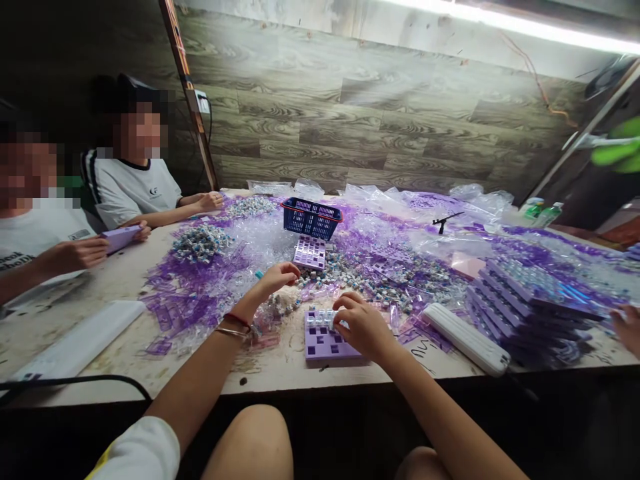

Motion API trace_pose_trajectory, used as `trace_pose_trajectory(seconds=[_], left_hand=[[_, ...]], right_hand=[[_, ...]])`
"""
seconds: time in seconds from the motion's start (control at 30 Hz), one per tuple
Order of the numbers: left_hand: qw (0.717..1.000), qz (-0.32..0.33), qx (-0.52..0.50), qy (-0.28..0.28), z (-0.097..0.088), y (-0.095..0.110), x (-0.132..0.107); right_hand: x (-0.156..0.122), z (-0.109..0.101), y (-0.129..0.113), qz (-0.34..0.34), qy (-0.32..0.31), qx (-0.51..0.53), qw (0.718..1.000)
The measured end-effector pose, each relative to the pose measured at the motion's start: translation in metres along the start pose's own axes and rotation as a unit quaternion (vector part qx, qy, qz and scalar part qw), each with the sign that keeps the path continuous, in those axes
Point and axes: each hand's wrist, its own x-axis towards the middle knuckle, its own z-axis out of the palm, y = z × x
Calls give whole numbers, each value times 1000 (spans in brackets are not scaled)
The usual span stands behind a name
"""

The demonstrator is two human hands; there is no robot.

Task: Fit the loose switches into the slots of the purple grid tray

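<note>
A purple switch tray point(324, 341) with square holes lies at the table's near edge, its top row partly filled with clear switches. My right hand point(361, 325) rests on the tray's right part, fingers curled and pressing a switch at the top row. My left hand point(279, 275) hovers over the loose pile of small switches point(360, 273) behind the tray, fingers pinched together; what they hold is too small to make out. A red cord and a bangle circle my left wrist.
A blue basket point(311, 218) stands mid-table behind another purple tray point(309, 253). Stacked filled trays point(525, 300) sit at right, a white bar point(465, 337) beside them. Purple plastic scraps and clear bags cover the table. Two people sit at left; another hand point(627, 327) shows at right.
</note>
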Motion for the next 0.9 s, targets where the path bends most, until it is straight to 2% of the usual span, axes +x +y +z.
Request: trace_pose_trajectory(seconds=[0.13, 0.23, 0.3, 0.37, 0.5, 0.9], left_hand=[[992, 10, 126, -30, -6, -8, 4], [967, 46, 245, -47, -4, -13, 2], [956, 43, 286, -50, -1, -17, 0], [947, 40, 313, -55, 3, -20, -1], [927, 75, 364, -54, 9, -20, -4], [900, 110, 417, -62, 13, -10, -7]], right_hand=[[2, -2, -5, -16, -23, -58, 998], [3, -2, -7, -24, -26, -88, 995], [3, -1, -9, -27, -25, -98, 994], [4, -1, -10, -24, -29, -94, 995], [4, -2, -10, -11, -42, -46, 998], [-2, 7, 2, 30, -6, 74, 997]])
